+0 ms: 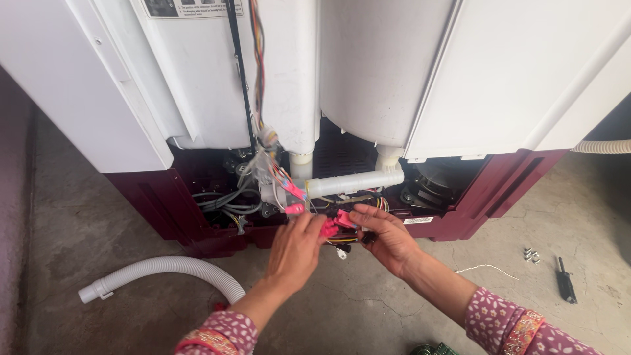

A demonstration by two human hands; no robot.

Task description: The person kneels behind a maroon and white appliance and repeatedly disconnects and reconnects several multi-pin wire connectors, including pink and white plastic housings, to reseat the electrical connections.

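- Where the pink connectors (336,223) are being pinched between both hands, low at the open back of the washing machine (368,72), part of their plastic is being covered by fingertips, so their exact shape is hard to make out.
- Closing around one pink piece, the left hand (297,250) is gripping it from below-left, fingers curled over it.
- Meeting it from the right, the right hand (386,238) is holding the neighbouring pink piece with thumb and forefinger (a small dark part under the palm is too hidden to identify).
- Running up from the connectors, thin coloured wires (276,172) are bunching into a bundle and disappearing behind the white tub.
- Sitting just above the hands, a translucent white pipe (355,184) is lying level, smooth and round.
- Framing all this, the maroon base (164,204) is looking glossy, its inside dark and shadowed.
- Curving over the rough concrete floor (368,309) to the left, a ribbed grey drain hose (164,269) is lying well apart.
- Lying far right, a black-handled screwdriver (565,281) is resting near some small metal screws (531,254).
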